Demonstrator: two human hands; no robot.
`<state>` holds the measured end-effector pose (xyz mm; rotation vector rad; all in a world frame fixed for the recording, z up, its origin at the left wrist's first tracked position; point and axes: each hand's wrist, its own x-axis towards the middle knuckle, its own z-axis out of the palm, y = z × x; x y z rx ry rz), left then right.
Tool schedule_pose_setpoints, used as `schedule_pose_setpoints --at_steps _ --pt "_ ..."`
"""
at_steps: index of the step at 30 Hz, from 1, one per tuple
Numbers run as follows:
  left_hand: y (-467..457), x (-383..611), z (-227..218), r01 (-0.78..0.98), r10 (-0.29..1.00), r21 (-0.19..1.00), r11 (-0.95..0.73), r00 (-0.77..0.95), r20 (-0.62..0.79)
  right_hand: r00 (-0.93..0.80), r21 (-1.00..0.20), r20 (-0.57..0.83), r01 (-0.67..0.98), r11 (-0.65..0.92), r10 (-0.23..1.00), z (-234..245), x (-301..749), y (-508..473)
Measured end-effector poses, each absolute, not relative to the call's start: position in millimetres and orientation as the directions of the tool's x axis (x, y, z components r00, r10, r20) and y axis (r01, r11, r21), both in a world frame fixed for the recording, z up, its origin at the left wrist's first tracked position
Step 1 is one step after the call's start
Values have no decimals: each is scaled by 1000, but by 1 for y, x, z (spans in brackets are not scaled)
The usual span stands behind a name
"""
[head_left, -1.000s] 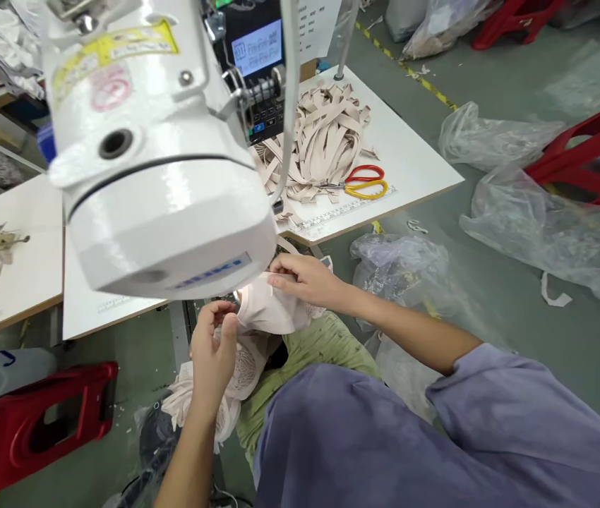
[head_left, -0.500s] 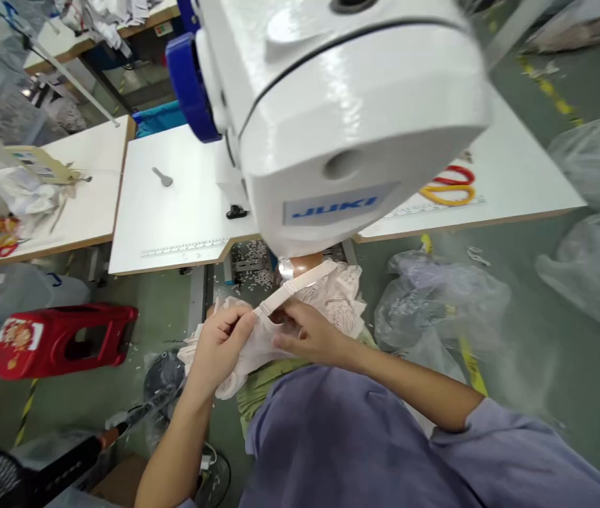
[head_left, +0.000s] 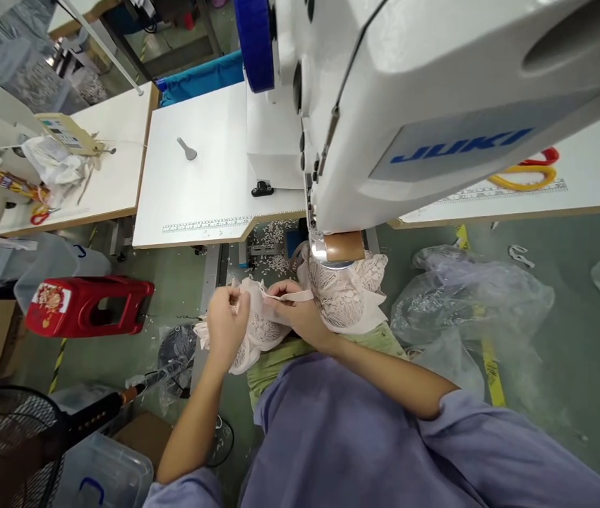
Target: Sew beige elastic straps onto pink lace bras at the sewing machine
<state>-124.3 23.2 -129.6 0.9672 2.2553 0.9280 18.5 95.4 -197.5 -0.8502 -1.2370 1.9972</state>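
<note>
My left hand [head_left: 226, 321] and my right hand [head_left: 294, 310] are both closed on a pale pink lace bra [head_left: 345, 293] in front of my lap. Between their fingers runs a narrow pink strap [head_left: 286, 298]. Part of the lace lies under the head of a white JUKI sewing machine [head_left: 411, 92], which fills the top of the view and hides the needle area. The rest of the garment hangs below my left hand.
The white sewing table [head_left: 205, 190] carries a printed ruler along its edge. Red and yellow scissors [head_left: 525, 176] lie at the right. A red stool [head_left: 88, 307], a black fan [head_left: 3, 444] and clear plastic bags [head_left: 464, 296] stand on the green floor.
The view has swung left and down, so the strap pile and screen are gone from sight. My hands have come together on the strap, nearer the machine head.
</note>
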Motion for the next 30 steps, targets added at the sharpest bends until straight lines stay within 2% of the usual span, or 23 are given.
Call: schedule_pose_setpoints --at_steps 3,5,6,8,10,11,12,13,15,16,17,20,23,27,30 --pt "27 -104 -158 214 788 841 496 -518 -333 -552 -989 96 -145 18 828 -215 16 96" --pt "31 -94 -167 157 791 868 471 -511 -337 -577 -984 177 -76 164 797 -218 21 99" --pt "33 -90 -168 132 786 880 456 -525 -328 -602 -982 155 -10 187 783 -216 28 100" --pt "36 -88 -163 131 782 897 423 -552 -288 -722 -980 -10 146 138 692 -209 47 105" --pt "38 -89 -152 196 789 892 406 -568 -234 -894 -969 -210 245 38 396 -196 71 111" --pt "38 -90 -147 241 798 883 402 -565 -210 -932 -965 -252 261 -1 259 -190 81 115" --pt "38 -91 -141 279 813 874 399 -549 -196 -946 -968 -249 251 -19 207 -184 90 118" --pt "38 -91 -136 297 831 870 393 -520 -197 -943 -976 -212 217 -6 257 -179 95 121" --pt "39 -88 -129 265 869 889 373 -436 -234 -839 -981 -69 155 116 540 -172 97 127" --pt "39 -86 -127 226 884 903 365 -388 -260 -765 -970 15 144 194 643 -170 94 130" --pt "39 -83 -125 176 893 916 361 -347 -286 -718 -957 85 134 257 691 -169 91 133" --pt "41 -76 -123 39 889 929 367 -307 -338 -677 -939 189 88 333 711 -169 79 138" --pt "44 -72 -123 24 878 924 382 -322 -354 -613 -931 253 54 360 749 -173 75 139" --pt "55 -65 -124 260 889 883 390 -358 -287 -471 -867 430 23 497 771 -184 76 136" --pt "66 -55 -122 482 893 787 384 -410 -185 -440 -747 564 89 659 699 -194 76 134"
